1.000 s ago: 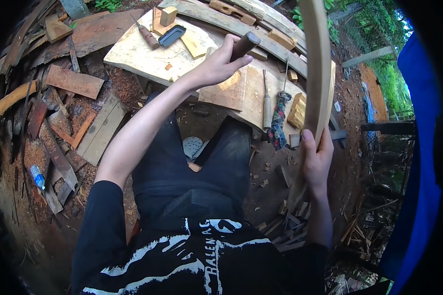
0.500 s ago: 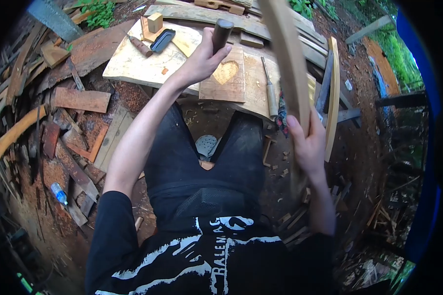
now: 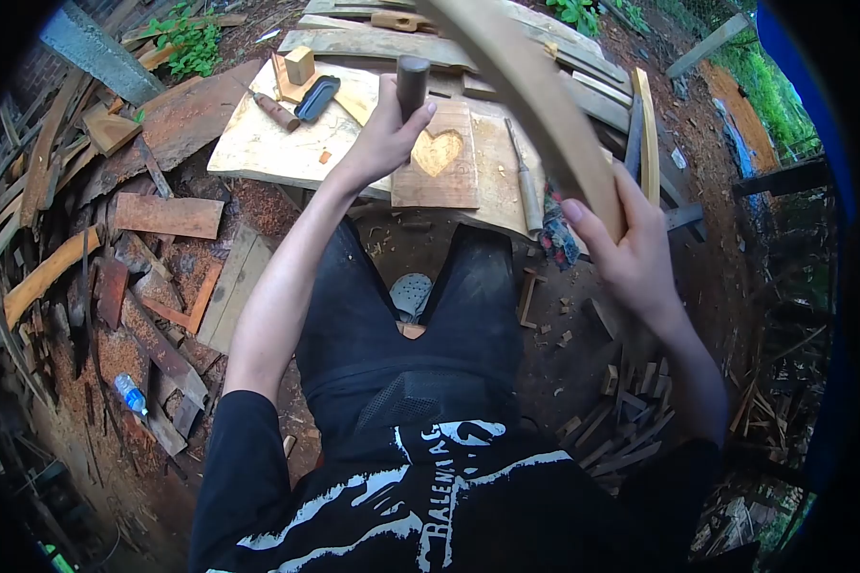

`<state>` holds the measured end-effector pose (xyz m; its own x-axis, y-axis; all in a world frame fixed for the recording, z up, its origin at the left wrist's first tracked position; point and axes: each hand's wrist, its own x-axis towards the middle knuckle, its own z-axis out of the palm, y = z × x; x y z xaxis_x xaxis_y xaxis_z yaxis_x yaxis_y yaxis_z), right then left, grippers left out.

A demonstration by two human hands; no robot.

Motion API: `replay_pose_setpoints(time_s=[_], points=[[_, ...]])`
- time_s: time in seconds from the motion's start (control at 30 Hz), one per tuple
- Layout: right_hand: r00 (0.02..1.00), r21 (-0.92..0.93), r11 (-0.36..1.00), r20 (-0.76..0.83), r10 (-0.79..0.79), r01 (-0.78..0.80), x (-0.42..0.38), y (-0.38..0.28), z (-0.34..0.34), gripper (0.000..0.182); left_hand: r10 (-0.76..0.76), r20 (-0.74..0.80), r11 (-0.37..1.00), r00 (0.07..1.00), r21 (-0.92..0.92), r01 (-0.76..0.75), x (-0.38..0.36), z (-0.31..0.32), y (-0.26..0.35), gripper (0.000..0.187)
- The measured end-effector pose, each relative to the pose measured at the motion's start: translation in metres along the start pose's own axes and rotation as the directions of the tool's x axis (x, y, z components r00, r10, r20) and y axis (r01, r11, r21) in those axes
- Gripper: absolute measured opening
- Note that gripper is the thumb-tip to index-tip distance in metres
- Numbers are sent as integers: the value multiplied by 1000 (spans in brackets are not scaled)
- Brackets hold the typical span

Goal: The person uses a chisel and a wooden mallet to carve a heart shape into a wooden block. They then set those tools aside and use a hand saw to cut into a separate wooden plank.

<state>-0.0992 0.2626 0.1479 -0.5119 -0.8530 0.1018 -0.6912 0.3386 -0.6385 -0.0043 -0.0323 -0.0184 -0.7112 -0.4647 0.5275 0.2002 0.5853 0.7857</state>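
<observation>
My left hand (image 3: 380, 141) is wrapped around the upright, dark round handle (image 3: 412, 86) of what looks like a chisel; its blade is hidden. It sits at the left edge of a brown board (image 3: 411, 194) with a heart-shaped recess (image 3: 438, 153) cut into it. My right hand (image 3: 631, 244) grips a long wooden bar (image 3: 535, 95), raised and slanting over the bench toward the upper left. Between that bar and the board lies another chisel (image 3: 526, 186) with a pale handle. A patterned cloth (image 3: 559, 246) is beside my right hand.
On the pale workbench top (image 3: 248, 143) are a brown-handled tool (image 3: 277, 111), a black oblong object (image 3: 317, 98) and a small wood block (image 3: 299, 66). Stacked planks (image 3: 382, 45) lie behind. Wood scraps, a brown plank (image 3: 169, 215) and a plastic bottle (image 3: 130, 393) litter the ground.
The wooden bar has tilted, its upper end swinging left, while my right hand has moved right. My left hand keeps its hold on the chisel, nearly unmoved. The view has shifted slightly.
</observation>
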Motion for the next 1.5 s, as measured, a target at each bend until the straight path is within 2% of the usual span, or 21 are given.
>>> replay_pose_setpoints(time_s=[0.03,0.07,0.1,0.17,0.23,0.3,0.33,0.4,0.5,0.7,0.77,0.9,0.97,1.2,1.27,1.37,1.5], points=[[992,134,989,-123,-42,59,-5,3,6,50,-247,83,962,965,-99,255,-3,-3,8,39],[991,133,989,-124,-43,59,-9,3,8,50,-336,76,939,939,-45,340,-3,-6,15,36],[992,179,983,-128,-9,32,-12,4,9,49,-334,75,940,939,-42,338,-3,-6,9,36],[991,226,974,-131,24,6,-21,8,14,48,-189,-114,965,975,-206,163,-6,-6,-3,34],[988,184,981,-133,77,-52,-34,19,21,46,-182,-285,941,941,-328,83,-9,-10,-2,31],[988,165,985,-143,66,-42,-45,32,34,45,-199,-348,955,916,-280,101,-16,-19,-6,34],[980,252,965,-163,117,-73,-51,36,41,45,-192,-380,957,905,-279,85,-18,-21,-7,38],[961,404,908,-186,203,-114,-59,38,54,39,-204,-387,960,899,-261,106,-21,-24,-3,40],[938,457,874,-200,282,-166,-66,48,67,34,-173,-417,968,892,-241,75,-17,-23,9,44],[902,561,798,-193,385,-221,-77,69,81,30,-158,-407,986,900,-119,119,-8,-18,11,49],[896,558,793,-182,404,-244,-80,69,81,29,-197,-421,979,885,-126,157,-5,-16,5,49],[893,560,775,-133,431,-291,-85,74,82,29,-172,-407,985,897,-56,163,-1,-14,3,49],[887,575,760,-123,446,-302,-86,75,84,29,-193,-426,981,884,-113,160,1,-13,-1,48],[877,582,740,-91,472,-338,-85,80,88,30,-209,-413,978,887,-108,181,6,-17,-6,49],[877,576,741,-82,473,-346,-84,81,89,31,-264,-377,965,888,-92,247,8,-19,-4,53],[882,571,745,-75,466,-345,-83,81,91,32,-275,-395,961,876,-79,266,9,-19,-2,54],[886,564,748,-60,460,-350,-80,77,91,35,-231,-432,973,872,-83,217,8,-17,-3,50]])
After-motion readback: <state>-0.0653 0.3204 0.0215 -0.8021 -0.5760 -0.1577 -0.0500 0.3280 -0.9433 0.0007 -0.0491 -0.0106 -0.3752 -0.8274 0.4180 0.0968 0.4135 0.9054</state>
